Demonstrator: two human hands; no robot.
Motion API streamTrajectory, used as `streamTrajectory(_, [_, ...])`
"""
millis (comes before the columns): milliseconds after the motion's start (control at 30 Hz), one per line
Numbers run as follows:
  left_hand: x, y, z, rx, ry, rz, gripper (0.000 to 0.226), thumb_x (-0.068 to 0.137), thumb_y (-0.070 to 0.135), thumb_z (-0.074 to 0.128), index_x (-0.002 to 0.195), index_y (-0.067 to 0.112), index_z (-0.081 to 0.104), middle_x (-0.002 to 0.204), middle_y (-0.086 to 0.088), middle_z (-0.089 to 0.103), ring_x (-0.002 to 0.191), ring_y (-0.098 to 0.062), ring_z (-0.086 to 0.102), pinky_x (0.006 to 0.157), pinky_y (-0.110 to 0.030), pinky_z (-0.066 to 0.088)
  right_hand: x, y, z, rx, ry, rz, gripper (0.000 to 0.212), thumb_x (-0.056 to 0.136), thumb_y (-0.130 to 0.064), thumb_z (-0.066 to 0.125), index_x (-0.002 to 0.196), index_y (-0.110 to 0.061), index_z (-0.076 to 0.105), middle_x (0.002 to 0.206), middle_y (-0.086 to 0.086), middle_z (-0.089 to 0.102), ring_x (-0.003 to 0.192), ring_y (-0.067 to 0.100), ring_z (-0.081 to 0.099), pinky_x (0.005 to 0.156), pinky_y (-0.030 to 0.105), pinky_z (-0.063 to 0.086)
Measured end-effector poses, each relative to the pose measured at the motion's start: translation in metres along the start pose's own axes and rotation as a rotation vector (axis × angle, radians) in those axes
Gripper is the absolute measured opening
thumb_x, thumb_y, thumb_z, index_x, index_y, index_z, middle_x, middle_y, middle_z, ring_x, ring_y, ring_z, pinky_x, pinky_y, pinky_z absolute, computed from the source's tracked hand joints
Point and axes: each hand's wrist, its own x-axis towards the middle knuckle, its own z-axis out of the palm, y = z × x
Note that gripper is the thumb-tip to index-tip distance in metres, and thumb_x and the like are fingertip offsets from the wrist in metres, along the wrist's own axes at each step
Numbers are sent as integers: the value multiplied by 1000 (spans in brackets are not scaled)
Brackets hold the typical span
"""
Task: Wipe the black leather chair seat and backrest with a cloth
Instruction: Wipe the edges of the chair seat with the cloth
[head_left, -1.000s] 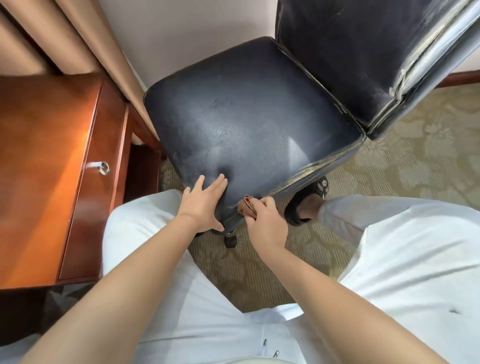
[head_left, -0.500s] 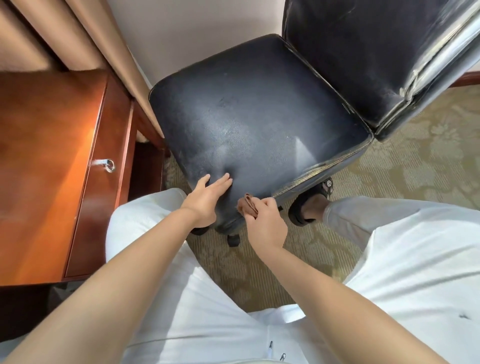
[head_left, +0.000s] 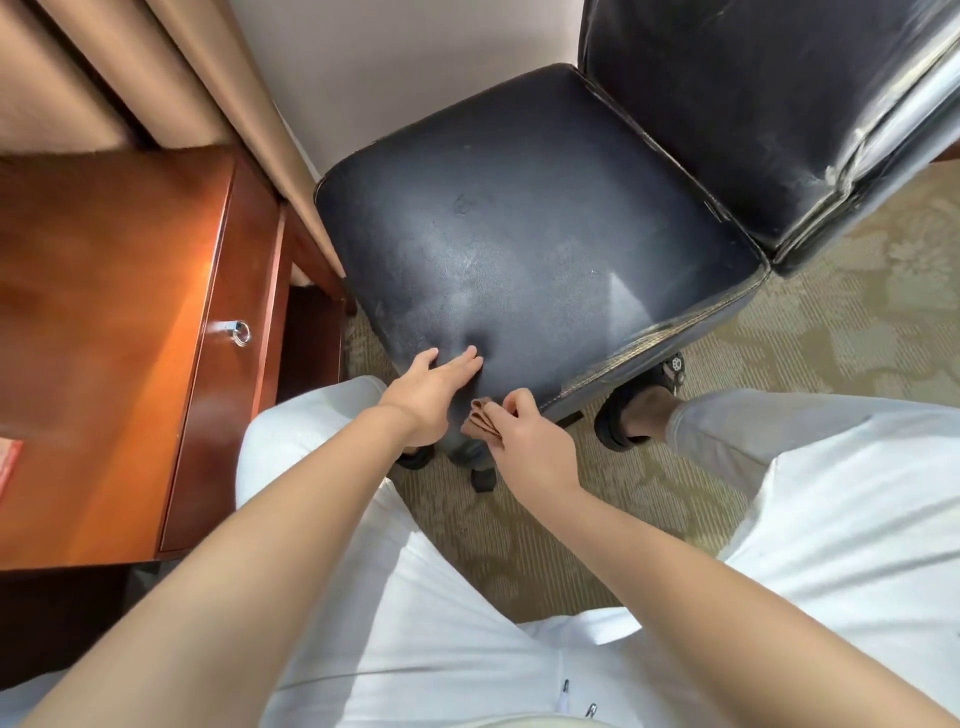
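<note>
**Cloth held at the front corner of the seat**

A small brown cloth (head_left: 480, 418) is pinched in the curled fingers of the right hand (head_left: 530, 441), pressed against the near front edge of the black leather seat (head_left: 519, 249). Just to the left of that grip, the left hand (head_left: 428, 387) is laid with straight fingers on the seat's front corner, where the leather is dented under the fingertips. Beyond the grip and to its right, the worn backrest (head_left: 753, 104) is seen rising from the seat's far edge. Well to the left of both hands, a wooden desk (head_left: 104, 338) is seen.
</note>
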Motion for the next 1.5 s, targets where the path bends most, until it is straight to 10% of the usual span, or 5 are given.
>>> streamTrajectory(200, [-2, 8, -2, 102, -63, -2, 97, 80, -12, 47, 153, 34, 2, 158, 22, -9, 148, -24, -8, 113, -40, 31, 1, 9, -12, 42, 97, 258, 29, 87, -23, 62, 116, -22, 60, 107, 2, 47, 74, 25, 57, 59, 33, 45])
streamTrajectory(367, [-4, 11, 0, 180, -109, -16, 107, 79, 1, 66, 153, 29, -6, 157, 22, -15, 147, -28, -11, 111, -42, 35, -10, 10, 6, -11, 18, -42, 40, 71, -20, 78, 109, -21, 66, 89, 3, 53, 57, 22, 57, 46, 27, 43])
streamTrajectory(467, [-2, 16, 0, 235, -150, -20, 118, 74, 25, 79, 153, 25, -9, 157, 18, -16, 145, -33, -14, 113, -47, 30, -11, 6, 1, 50, 75, 318, 30, 87, -28, 59, 117, -29, 58, 107, -3, 49, 80, 19, 59, 62, 28, 43])
streamTrajectory(633, [4, 13, 9, 313, -121, -1, 124, 72, 46, 79, 152, 22, -13, 157, 16, -19, 145, -36, -15, 114, -48, 29, -11, 21, -2, 57, 41, 216, 40, 90, -25, 55, 130, -31, 51, 115, -4, 49, 92, 17, 58, 70, 28, 43])
streamTrajectory(1500, [2, 35, 5, 311, -36, -63, 112, 74, 46, 78, 154, 20, 4, 161, 11, -3, 145, -42, 7, 112, -46, 34, -11, 30, -18, 97, 120, 266, 39, 84, -23, 65, 122, -22, 60, 101, 0, 62, 75, 23, 65, 58, 32, 52])
